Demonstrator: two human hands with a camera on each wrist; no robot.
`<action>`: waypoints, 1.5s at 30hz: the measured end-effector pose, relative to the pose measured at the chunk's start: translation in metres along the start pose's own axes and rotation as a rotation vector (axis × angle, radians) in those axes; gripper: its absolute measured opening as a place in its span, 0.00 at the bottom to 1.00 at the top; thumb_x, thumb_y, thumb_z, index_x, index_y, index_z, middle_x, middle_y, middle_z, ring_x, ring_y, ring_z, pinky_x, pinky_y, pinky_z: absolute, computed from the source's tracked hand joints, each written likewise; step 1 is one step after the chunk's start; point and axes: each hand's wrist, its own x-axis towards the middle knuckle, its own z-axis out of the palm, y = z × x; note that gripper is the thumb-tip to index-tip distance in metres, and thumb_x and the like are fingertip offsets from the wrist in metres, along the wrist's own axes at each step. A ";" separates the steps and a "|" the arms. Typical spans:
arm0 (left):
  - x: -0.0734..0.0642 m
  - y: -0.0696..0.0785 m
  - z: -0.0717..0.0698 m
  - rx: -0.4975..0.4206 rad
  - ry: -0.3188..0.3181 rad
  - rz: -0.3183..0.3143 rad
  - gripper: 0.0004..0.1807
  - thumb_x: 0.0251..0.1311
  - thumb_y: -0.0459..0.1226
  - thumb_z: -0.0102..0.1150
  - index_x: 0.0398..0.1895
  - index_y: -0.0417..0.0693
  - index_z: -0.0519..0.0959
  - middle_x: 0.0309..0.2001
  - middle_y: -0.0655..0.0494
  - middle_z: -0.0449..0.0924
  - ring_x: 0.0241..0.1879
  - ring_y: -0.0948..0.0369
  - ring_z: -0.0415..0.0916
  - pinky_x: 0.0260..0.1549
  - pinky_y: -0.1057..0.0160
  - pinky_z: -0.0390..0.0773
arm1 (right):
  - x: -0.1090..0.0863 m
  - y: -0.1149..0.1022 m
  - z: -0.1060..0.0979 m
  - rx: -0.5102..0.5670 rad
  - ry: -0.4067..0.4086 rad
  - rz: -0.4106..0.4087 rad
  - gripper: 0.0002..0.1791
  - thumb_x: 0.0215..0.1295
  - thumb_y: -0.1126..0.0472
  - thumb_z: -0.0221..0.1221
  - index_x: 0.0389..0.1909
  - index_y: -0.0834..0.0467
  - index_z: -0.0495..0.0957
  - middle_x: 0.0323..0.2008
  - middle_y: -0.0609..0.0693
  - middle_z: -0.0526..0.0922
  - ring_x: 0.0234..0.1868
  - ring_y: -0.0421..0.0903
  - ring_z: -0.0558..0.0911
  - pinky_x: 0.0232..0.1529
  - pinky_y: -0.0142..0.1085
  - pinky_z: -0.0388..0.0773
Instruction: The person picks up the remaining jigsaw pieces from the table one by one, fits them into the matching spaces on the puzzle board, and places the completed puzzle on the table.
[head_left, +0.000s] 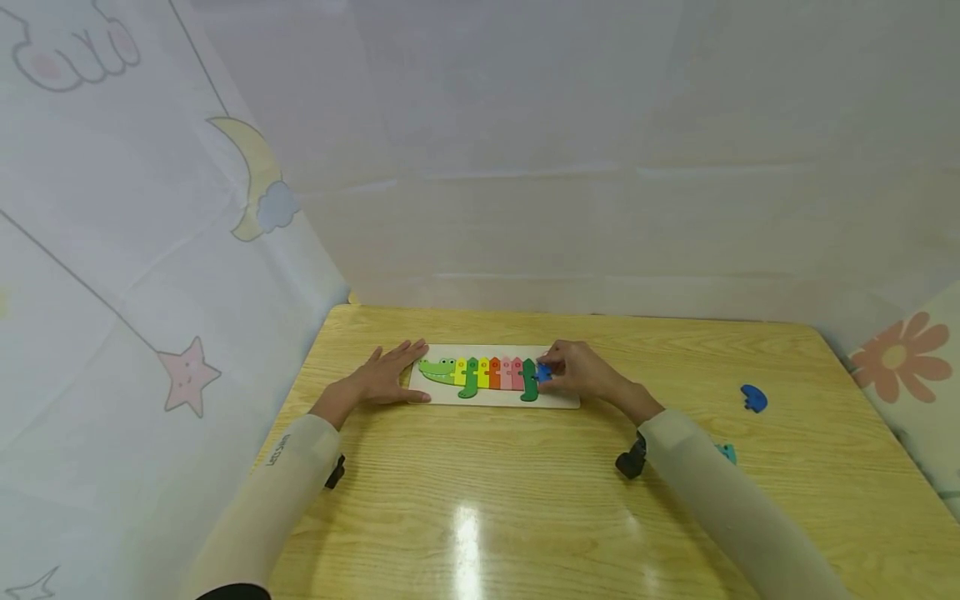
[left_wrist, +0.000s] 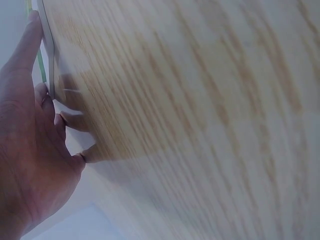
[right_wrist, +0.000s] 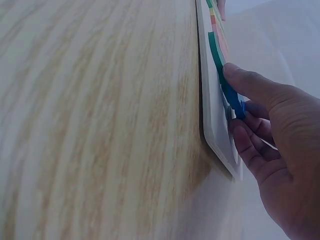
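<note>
Bare-handed work on a crocodile puzzle board, which lies near the far edge of the tabletop, closer to its far left corner than to its far right one. The left hand rests at the board's left end, fingers extended and grasping nothing. The right hand pinches a blue piece between thumb and fingers, just beside the dark green piece; whether it is fully seated cannot be told. Good practice would be to brace the board with the left hand, align the blue piece's joint with its neighbour, then press straight down without forcing. A curved blue piece and a teal piece, the latter partly hidden by the right sleeve, lie apart toward the tabletop's right edge.
</note>
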 end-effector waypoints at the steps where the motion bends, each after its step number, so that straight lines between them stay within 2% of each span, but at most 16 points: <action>1: 0.000 0.000 0.000 -0.001 0.001 0.001 0.59 0.65 0.64 0.66 0.88 0.51 0.46 0.87 0.50 0.41 0.86 0.46 0.39 0.77 0.28 0.35 | 0.000 0.000 0.000 -0.004 -0.002 0.001 0.31 0.57 0.54 0.80 0.57 0.68 0.86 0.42 0.52 0.85 0.37 0.41 0.80 0.40 0.33 0.83; 19: -0.001 0.003 -0.002 -0.017 0.002 0.006 0.59 0.65 0.64 0.67 0.88 0.49 0.47 0.87 0.48 0.42 0.85 0.44 0.38 0.77 0.28 0.34 | 0.002 0.001 0.001 -0.029 -0.025 -0.005 0.30 0.59 0.55 0.79 0.58 0.67 0.86 0.43 0.51 0.84 0.38 0.40 0.78 0.41 0.33 0.81; 30: -0.001 0.002 -0.002 -0.015 0.002 0.000 0.59 0.66 0.63 0.67 0.88 0.49 0.47 0.87 0.49 0.42 0.86 0.45 0.39 0.78 0.28 0.34 | 0.002 0.000 0.001 -0.001 -0.037 0.010 0.30 0.58 0.55 0.80 0.58 0.67 0.86 0.42 0.51 0.84 0.38 0.42 0.78 0.40 0.32 0.81; 45: -0.001 -0.001 0.000 -0.010 0.001 0.004 0.59 0.65 0.64 0.66 0.88 0.50 0.46 0.87 0.50 0.41 0.86 0.46 0.38 0.78 0.29 0.34 | -0.002 -0.002 -0.003 -0.009 -0.016 0.002 0.33 0.56 0.52 0.81 0.59 0.66 0.86 0.42 0.51 0.84 0.39 0.43 0.80 0.40 0.34 0.80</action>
